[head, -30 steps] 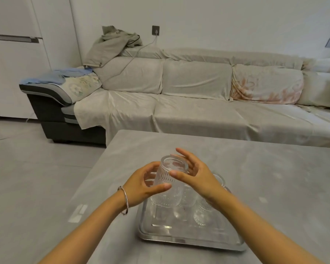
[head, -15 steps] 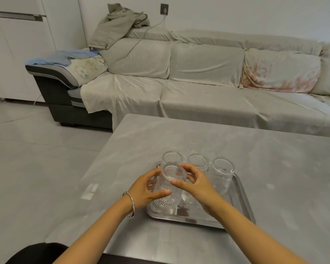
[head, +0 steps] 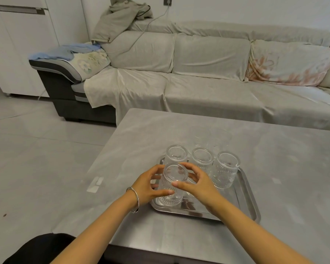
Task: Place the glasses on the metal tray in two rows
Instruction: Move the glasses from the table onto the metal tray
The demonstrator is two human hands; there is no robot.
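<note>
The held glass stands with its long axis near vertical, tilted slightly so the round end faces up and toward the camera. Whether that end is the mouth or the base cannot be told. Its lower end sits at the near left corner of the metal tray; contact with the tray floor cannot be confirmed.

Grip state: the left hand wraps the left side of the glass, thumb at the front and fingers curled behind. The right hand closes on the right side, thumb at the front and fingers over the far rim. Both hands are partly curled around this one glass and hold nothing else. A bangle circles the left wrist.

Three more ribbed glasses stand upright in a row along the far side of the tray: the left glass just behind the held one, the middle glass beside it, and the right glass. The near right part of the tray floor is bare and shows reflections.

The tray lies on a grey table, near its left front area. Faint outlines of further glass show on the table beyond the tray, too indistinct to count. A covered sofa stands behind the table, with a jacket heaped on its backrest.
</note>
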